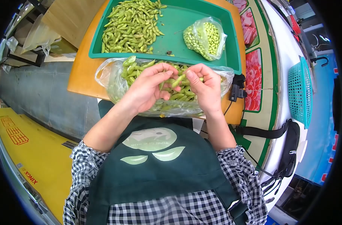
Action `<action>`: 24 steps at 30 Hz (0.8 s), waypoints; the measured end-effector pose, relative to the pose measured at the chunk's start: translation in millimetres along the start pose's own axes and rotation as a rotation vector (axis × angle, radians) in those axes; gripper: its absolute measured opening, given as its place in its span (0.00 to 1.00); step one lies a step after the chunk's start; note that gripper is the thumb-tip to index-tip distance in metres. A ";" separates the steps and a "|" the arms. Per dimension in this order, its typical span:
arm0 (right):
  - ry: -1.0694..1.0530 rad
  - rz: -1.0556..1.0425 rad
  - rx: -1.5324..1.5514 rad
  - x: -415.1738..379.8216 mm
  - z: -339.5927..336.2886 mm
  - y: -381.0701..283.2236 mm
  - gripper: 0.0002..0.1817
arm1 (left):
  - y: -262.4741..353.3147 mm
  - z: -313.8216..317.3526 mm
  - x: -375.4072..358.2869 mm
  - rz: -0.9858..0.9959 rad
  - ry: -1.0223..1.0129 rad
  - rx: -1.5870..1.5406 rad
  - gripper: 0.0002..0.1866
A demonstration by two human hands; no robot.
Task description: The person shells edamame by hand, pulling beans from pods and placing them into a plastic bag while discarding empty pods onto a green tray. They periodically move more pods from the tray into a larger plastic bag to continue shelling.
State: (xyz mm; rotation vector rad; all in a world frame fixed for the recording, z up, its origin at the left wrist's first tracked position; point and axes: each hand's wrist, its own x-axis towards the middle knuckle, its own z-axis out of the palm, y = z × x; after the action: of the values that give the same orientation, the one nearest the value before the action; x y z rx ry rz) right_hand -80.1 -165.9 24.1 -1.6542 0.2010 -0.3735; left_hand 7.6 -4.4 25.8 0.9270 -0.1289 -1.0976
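Over an open clear plastic bag point(116, 88) of green pods, both my hands meet around one green pod point(178, 81). My right hand point(205, 85) pinches the pod's right end between thumb and forefinger. The fingers of my left hand point(151, 85) are curled at its left end, with another pod partly showing in the palm. Just beyond the bag is a green tray point(174, 37). A heap of pods point(131, 26) lies in its left part, and a small plastic bag of shelled beans point(205, 38) sits in its right part.
The tray and the large bag rest on a wooden table point(83, 77). Right of the table are a small black device point(236, 88) with a cable, a teal basket point(300, 92) and a black bag point(289, 153). A yellow chest point(39, 157) stands at the lower left.
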 end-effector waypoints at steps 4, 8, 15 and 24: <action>-0.078 0.190 0.450 6.1 -7.8 3.5 0.07 | 1.3 -5.3 2.2 0.047 0.045 0.054 0.07; -0.132 0.183 0.512 10.6 -11.7 4.2 0.08 | 0.4 -5.3 2.2 0.062 0.012 0.040 0.08; -0.214 0.077 0.204 10.5 -1.7 -0.8 0.08 | 1.6 -2.9 0.5 -0.056 -0.108 0.188 0.09; -0.091 -0.265 -0.595 -5.3 10.1 9.3 0.11 | -11.6 2.2 5.2 0.230 0.076 0.164 0.06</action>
State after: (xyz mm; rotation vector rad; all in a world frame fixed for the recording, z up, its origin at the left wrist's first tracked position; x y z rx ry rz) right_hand -80.7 -155.7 13.5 -2.2912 0.0200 -0.4643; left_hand 0.8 -11.4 17.4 1.0715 -0.2598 -0.8463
